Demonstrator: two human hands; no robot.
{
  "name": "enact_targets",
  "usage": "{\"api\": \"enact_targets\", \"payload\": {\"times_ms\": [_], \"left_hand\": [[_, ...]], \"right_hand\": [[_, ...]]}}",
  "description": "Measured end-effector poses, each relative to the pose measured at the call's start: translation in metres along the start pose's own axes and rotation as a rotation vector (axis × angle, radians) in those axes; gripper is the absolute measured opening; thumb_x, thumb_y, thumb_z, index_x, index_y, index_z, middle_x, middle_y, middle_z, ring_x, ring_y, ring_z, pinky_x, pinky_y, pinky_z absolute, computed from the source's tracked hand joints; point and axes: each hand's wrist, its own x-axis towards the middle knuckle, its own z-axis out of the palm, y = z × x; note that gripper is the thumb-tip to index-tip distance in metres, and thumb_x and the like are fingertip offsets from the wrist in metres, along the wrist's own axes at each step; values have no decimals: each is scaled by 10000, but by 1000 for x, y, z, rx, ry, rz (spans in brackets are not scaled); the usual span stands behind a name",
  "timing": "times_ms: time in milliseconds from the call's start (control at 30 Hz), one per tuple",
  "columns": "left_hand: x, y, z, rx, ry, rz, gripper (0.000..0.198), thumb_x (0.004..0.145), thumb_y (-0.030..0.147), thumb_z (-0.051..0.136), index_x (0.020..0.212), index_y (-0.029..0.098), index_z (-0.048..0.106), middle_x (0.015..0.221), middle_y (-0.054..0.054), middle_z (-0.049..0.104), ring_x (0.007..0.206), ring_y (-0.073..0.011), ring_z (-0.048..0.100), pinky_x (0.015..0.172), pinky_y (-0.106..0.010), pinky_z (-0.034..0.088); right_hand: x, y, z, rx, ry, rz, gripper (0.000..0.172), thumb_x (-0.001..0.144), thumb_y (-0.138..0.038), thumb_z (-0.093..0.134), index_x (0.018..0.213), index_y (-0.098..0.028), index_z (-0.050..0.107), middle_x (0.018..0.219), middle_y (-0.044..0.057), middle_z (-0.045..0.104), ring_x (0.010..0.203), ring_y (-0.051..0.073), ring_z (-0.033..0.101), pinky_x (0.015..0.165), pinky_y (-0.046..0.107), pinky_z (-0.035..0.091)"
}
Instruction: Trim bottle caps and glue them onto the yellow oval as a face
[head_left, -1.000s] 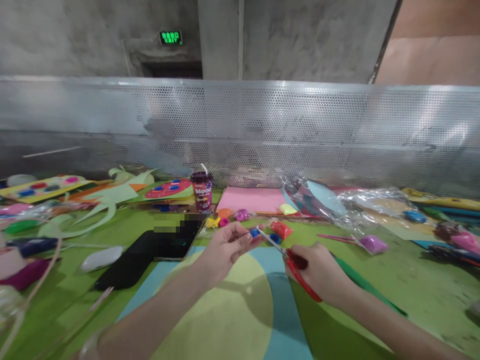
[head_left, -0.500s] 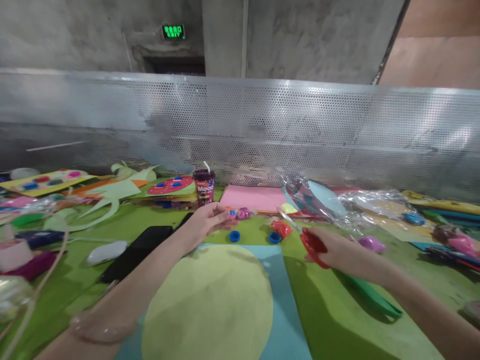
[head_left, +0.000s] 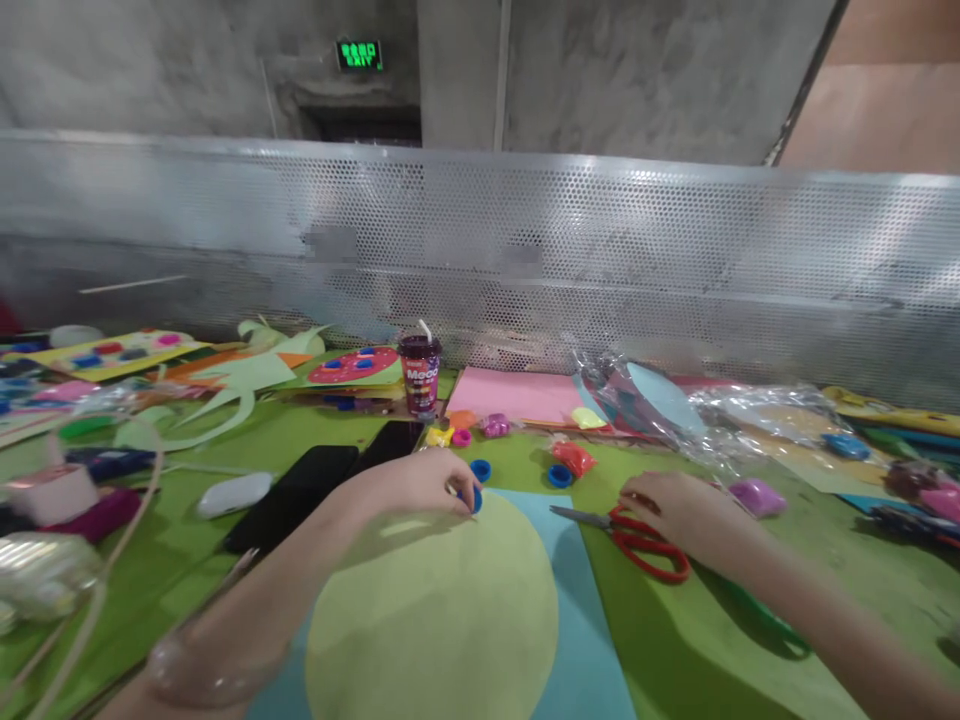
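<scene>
My left hand (head_left: 431, 485) pinches a small blue bottle cap (head_left: 471, 499) at the upper edge of a pale yellow-green paper circle (head_left: 442, 600). The circle lies on a light blue sheet (head_left: 589, 650). Two more blue caps, one (head_left: 481, 470) just beyond my left hand and another (head_left: 559, 475) farther right, rest on the green table. Red-handled scissors (head_left: 646, 548) lie right of the sheet, blades pointing left. Right above their handles is my right hand (head_left: 664, 500), its fingers loosely bent and apart from a grip; whether they touch the handle is unclear.
Behind the caps stand a purple drink cup (head_left: 420, 375) and pink paper (head_left: 517, 395). A red packet (head_left: 574, 459) sits near the right cap. Black phones (head_left: 292, 500) and a white case (head_left: 236, 495) lie left. Crumpled clear plastic (head_left: 720, 420) spreads at the right; a perforated metal panel (head_left: 480, 240) runs behind.
My right hand has lowered the red scissors to the table and loosened its hold. My left hand has come nearer, bringing the blue cap to the circle's upper edge.
</scene>
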Motion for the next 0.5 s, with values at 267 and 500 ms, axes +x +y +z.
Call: {"api": "enact_targets", "payload": {"times_ms": [267, 500], "left_hand": [[3, -3, 2, 101, -7, -7, 123, 612, 168, 599, 689, 179, 694, 856, -33, 693, 806, -182, 610, 693, -232, 429], [5, -7, 4, 109, 5, -16, 78, 594, 171, 614, 626, 178, 685, 837, -34, 695, 804, -188, 616, 739, -253, 428]], "right_hand": [[0, -62, -2, 132, -64, -158, 413, 918, -322, 270, 1282, -195, 416, 1290, 55, 468, 1146, 205, 454, 953, 373, 389], [-5, -101, 18, 207, -223, -362, 430, 912, -275, 320, 1336, -214, 349, 1376, 2, 318, 1261, 178, 281, 1062, 303, 255]]}}
